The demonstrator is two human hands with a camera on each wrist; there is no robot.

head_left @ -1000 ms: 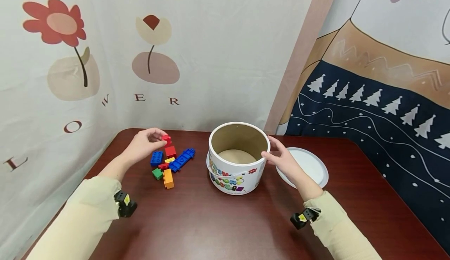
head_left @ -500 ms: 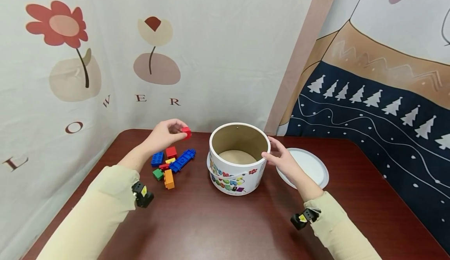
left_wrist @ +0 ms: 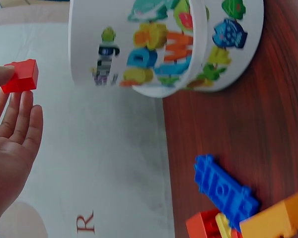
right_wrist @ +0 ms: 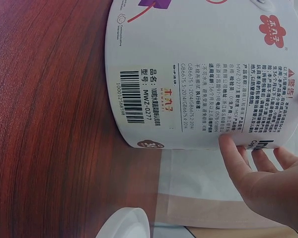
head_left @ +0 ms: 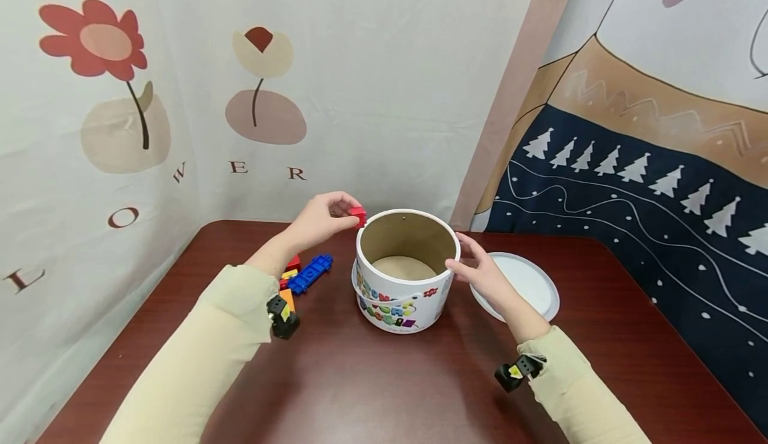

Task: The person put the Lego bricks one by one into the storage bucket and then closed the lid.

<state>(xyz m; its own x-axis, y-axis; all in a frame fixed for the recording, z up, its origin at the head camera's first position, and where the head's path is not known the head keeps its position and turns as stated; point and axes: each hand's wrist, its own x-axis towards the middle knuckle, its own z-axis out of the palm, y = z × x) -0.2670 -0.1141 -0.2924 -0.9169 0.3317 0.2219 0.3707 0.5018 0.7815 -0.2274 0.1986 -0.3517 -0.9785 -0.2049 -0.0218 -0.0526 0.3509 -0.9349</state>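
Between thumb and fingers, my left hand (head_left: 324, 219) pinches a red toy brick (head_left: 358, 216), held up at the left rim of a round white bucket (head_left: 432, 307). The left wrist view shows the same red brick (left_wrist: 24, 77) against the pale backdrop, gripped at its edge. The bucket stands upright on the table without its lid, and its bare beige floor is visible. Colourful printed pictures cover its side. My right hand (head_left: 487, 272) touches the bucket's right side near the rim; in the right wrist view its fairly straight fingers (right_wrist: 233, 153) lie against the printed wall.
A round white lid (head_left: 534, 287) lies flat right of the bucket. To its left are a blue wheeled-base-like piece (head_left: 310, 273), an orange brick (left_wrist: 275, 220) and red and yellow bricks, partly hidden by my left arm. A printed fabric backdrop (head_left: 384, 97) rises behind the table.
My left hand has carried the red brick rightward and up, from over the pile to the bucket's left rim. My right hand and the bucket stay in place.
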